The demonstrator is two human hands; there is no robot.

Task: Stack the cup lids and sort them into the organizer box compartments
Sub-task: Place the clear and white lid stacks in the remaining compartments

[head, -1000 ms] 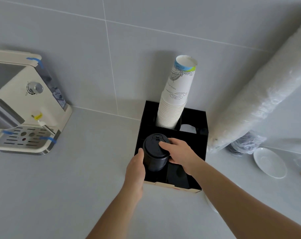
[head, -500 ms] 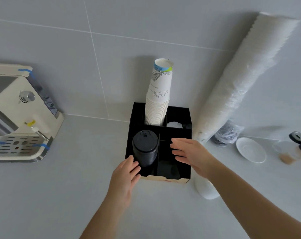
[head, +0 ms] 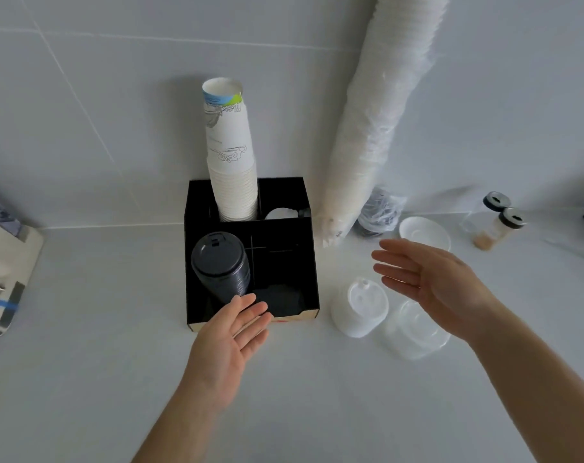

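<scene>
Hands: left [head: 230, 332], right [head: 427, 275] empty | black lid stack [head: 222, 265] boxed, beyond left fingertips

Two bare forearms and hands of one person, seen from above. The left hand [head: 232, 332] and right hand [head: 431, 279] wear no gloves, rings, watch or bracelet. No sleeve covers either forearm as far as the picture's lower edge. The fingernails are short and unpainted where they show, nearest the black organizer box [head: 197, 212].
</scene>
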